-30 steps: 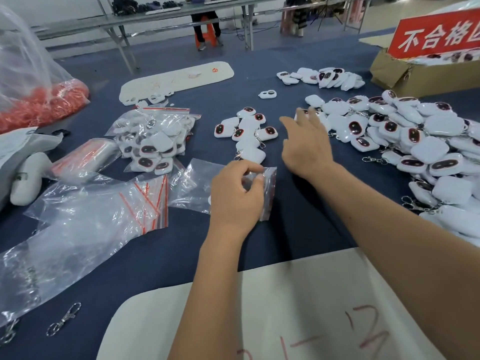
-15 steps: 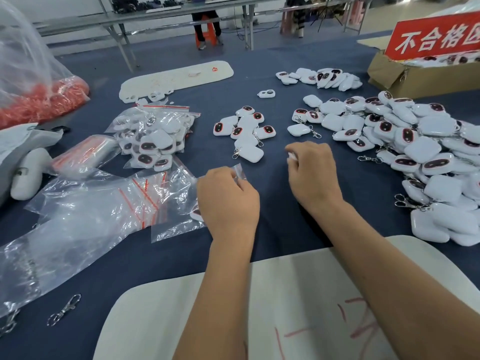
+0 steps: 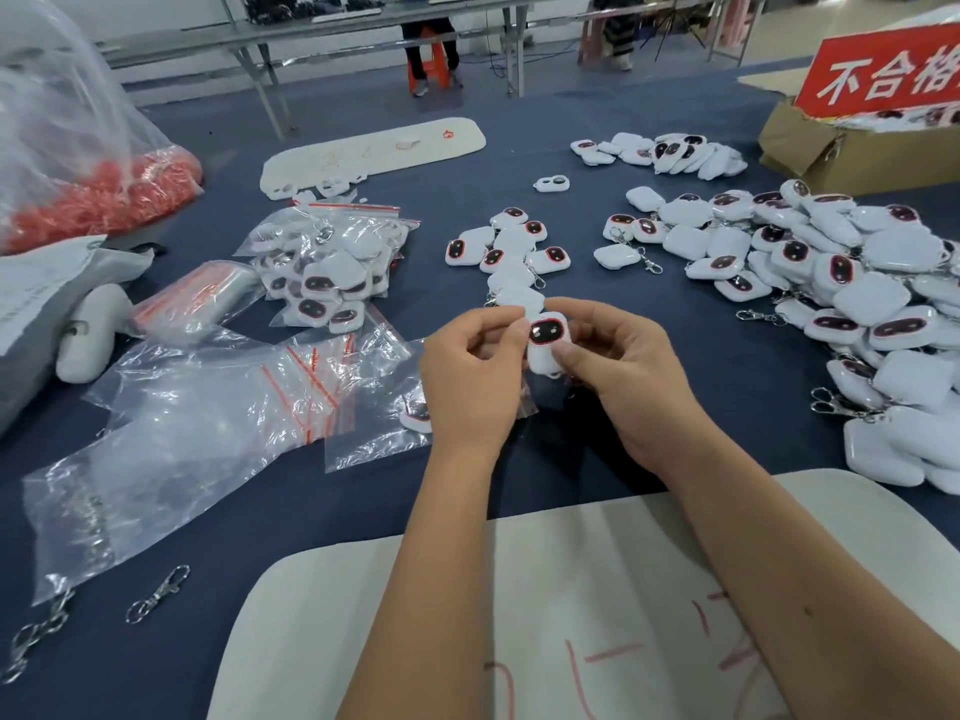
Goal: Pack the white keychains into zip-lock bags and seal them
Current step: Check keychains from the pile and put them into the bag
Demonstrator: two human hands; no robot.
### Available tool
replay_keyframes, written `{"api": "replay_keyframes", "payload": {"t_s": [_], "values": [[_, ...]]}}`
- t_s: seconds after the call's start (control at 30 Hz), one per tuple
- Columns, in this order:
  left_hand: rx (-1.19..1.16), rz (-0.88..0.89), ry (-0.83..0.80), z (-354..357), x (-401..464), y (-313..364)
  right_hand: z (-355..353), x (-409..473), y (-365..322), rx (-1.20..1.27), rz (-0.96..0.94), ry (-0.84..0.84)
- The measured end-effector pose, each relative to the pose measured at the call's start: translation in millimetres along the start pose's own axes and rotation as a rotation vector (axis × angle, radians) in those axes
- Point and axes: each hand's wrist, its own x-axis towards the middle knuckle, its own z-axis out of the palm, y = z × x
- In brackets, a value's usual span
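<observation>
White, glossy plastic with a dark oval face ringed in red: that is the keychain (image 3: 546, 341) at centre frame, pinched in my right hand (image 3: 626, 379). My left hand (image 3: 470, 387) pinches the mouth of a clear crinkled bag (image 3: 384, 433) below it, though my fingers hide the opening. More keychains (image 3: 857, 304) heap at right, cut off by the frame edge. Filled bags (image 3: 322, 267) lie on the blue tabletop (image 3: 291, 517) at upper left.

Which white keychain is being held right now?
The dark-faced keychain pinched between the left hand and right hand; all others lie on the table or in bags.
</observation>
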Motion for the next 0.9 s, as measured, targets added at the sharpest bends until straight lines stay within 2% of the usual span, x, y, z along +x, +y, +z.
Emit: {"api": "replay_keyframes", "payload": {"t_s": [0.23, 0.57, 0.9], "values": [[-0.020, -0.020, -0.116, -7.0, 3.1, -0.9, 1.9, -2.1, -3.8, -0.070, -0.062, -0.038], [-0.021, -0.007, -0.138, -6.9, 4.7, -3.0, 0.4, -1.3, -2.5, -0.087, -0.061, -0.057], [0.036, 0.027, -0.180, -5.5, 0.5, -1.7, 1.0, 0.5, -0.8, -0.109, -0.035, 0.047]]}}
